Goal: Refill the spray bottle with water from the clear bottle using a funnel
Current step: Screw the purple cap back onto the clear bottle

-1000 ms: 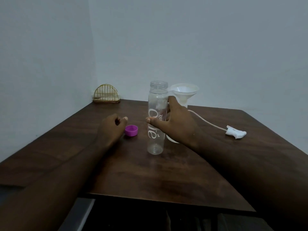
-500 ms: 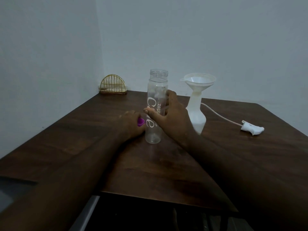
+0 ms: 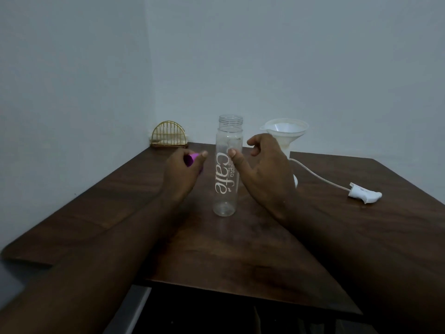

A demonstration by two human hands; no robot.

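A clear bottle (image 3: 226, 169) with white "café" lettering stands upright and uncapped on the dark wooden table (image 3: 240, 249); it looks empty. My left hand (image 3: 181, 168) holds the purple cap (image 3: 192, 159) just left of the bottle, lifted off the table. My right hand (image 3: 262, 165) hovers beside the bottle's right side, its fingers loosely curved and apart from the bottle. Behind that hand stands the white spray bottle (image 3: 291, 174), mostly hidden, with a white funnel (image 3: 284, 131) sitting in its neck. The white spray head (image 3: 364, 195) with its tube lies on the table to the right.
A small gold wire rack (image 3: 168, 138) stands in the far corner against the wall. Walls close off the table's left and back sides. The near table edge runs diagonally below my forearms.
My left hand has picked the purple cap up from the table and raised it. My right hand has let go of the clear bottle and drawn slightly away.
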